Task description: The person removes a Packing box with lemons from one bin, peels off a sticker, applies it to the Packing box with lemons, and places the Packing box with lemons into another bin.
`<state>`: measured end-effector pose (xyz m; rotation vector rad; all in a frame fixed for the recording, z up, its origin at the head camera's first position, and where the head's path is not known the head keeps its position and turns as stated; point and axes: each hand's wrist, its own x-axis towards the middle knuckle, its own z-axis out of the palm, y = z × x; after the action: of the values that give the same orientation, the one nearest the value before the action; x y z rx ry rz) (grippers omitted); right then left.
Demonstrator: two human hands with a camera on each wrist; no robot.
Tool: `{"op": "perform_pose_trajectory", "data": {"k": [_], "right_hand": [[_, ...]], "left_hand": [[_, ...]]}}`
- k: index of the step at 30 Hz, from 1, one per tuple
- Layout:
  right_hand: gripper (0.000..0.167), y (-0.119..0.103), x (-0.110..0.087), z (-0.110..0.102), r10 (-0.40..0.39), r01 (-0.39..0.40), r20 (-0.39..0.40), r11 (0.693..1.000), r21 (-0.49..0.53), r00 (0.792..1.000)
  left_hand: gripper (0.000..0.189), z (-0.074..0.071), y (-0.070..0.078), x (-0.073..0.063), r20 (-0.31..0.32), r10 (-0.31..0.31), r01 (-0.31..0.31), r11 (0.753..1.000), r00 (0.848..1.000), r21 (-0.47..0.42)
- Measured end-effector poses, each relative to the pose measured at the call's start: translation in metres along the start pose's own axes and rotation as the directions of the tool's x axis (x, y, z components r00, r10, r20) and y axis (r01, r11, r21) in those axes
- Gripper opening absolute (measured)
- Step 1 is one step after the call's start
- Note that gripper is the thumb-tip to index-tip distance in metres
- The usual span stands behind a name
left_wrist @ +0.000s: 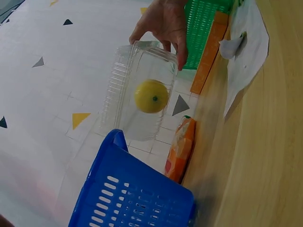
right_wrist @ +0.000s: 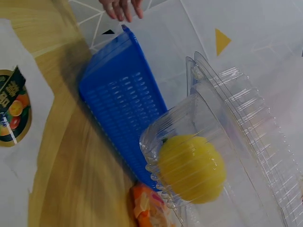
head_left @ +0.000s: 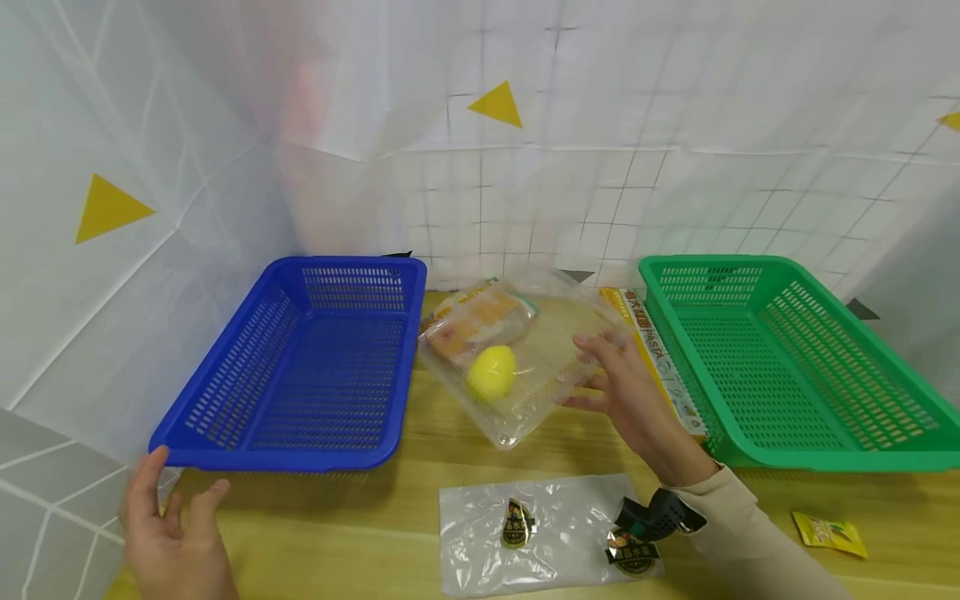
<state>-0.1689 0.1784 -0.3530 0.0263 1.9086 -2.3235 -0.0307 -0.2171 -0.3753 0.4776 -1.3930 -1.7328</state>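
"Gripping a clear, ribbed plastic clamshell box (head_left: 543, 350) above a pale wooden table (head_left: 330, 533), your right hand (head_left: 622, 383) spans one end, thumb and fingers partly spread and bent onto its edges."

"And inside the box?"

"A single yellow lemon (head_left: 492, 372), visible through the transparent wall."

"Which way does the box lie from me?"

"To the left of your right hand, in the air between two baskets. In the left wrist view its long axis appears to run away from that hand, toward the slatted blue plastic basket (head_left: 277, 458)."

"My other hand?"

"Your left hand (head_left: 176, 525) is at that basket's near left corner, fingers loosely bent, with nothing in them; whether a fingertip touches the rim, you cannot tell. Your right is much the nearer to the box."

"Which edges matter?"

"The blue basket's right rim, near the box's leading end, and an orange printed bag (left_wrist: 181, 149) lying behind. On your right, a long orange-and-white pasta box (head_left: 660, 362) lies along the slatted green plastic basket (head_left: 855, 459), probably tightening that side."

"And the room?"

"Toward you, bare wood shows before a flat clear plastic bag with dark fruit labels (head_left: 551, 533). Upward, nothing appears to hem you in."
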Motion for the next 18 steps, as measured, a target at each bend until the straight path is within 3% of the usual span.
{"op": "perform_pose_trajectory", "data": {"k": [1, 2, 3, 5, 8, 10, 12, 18], "right_hand": [[0.041, 0.001, -0.001, -0.002, 0.003, -0.003, -0.009, 1.000, 0.000, 1.000], [0.041, 0.002, -0.002, -0.003, 0.005, -0.005, -0.017, 1.000, -0.002, 1.000], [0.042, 0.004, -0.003, -0.005, 0.008, -0.008, -0.024, 1.000, -0.005, 1.000], [0.044, 0.006, -0.005, -0.008, 0.012, -0.013, -0.039, 1.000, -0.014, 0.999], [0.046, 0.010, -0.006, -0.013, 0.018, -0.020, -0.063, 1.000, -0.022, 0.998], [0.048, 0.013, -0.007, -0.016, 0.024, -0.026, -0.081, 0.999, -0.026, 0.996], [0.050, 0.016, -0.008, -0.019, 0.029, -0.032, -0.095, 0.999, -0.032, 0.995], [0.054, 0.022, -0.011, -0.025, 0.035, -0.038, -0.116, 0.999, -0.029, 0.993]], "left_hand": [[0.063, 0.002, -0.001, -0.002, 0.034, 0.080, -0.079, 0.996, 0.996, -0.035], [0.061, 0.004, -0.001, -0.003, 0.078, 0.177, -0.171, 0.983, 0.981, -0.072], [0.058, 0.007, -0.003, -0.006, 0.123, 0.272, -0.258, 0.959, 0.954, -0.116], [0.050, 0.014, -0.004, -0.011, 0.215, 0.442, -0.400, 0.891, 0.871, -0.213], [0.040, 0.028, -0.001, -0.022, 0.320, 0.614, -0.551, 0.789, 0.721, -0.272], [0.038, 0.037, 0.005, -0.030, 0.389, 0.647, -0.580, 0.762, 0.656, -0.289], [0.039, 0.044, 0.007, -0.036, 0.467, 0.646, -0.584, 0.757, 0.603, -0.294], [0.049, 0.056, -0.008, -0.050, 0.668, 0.567, -0.524, 0.798, 0.483, -0.298]]}}
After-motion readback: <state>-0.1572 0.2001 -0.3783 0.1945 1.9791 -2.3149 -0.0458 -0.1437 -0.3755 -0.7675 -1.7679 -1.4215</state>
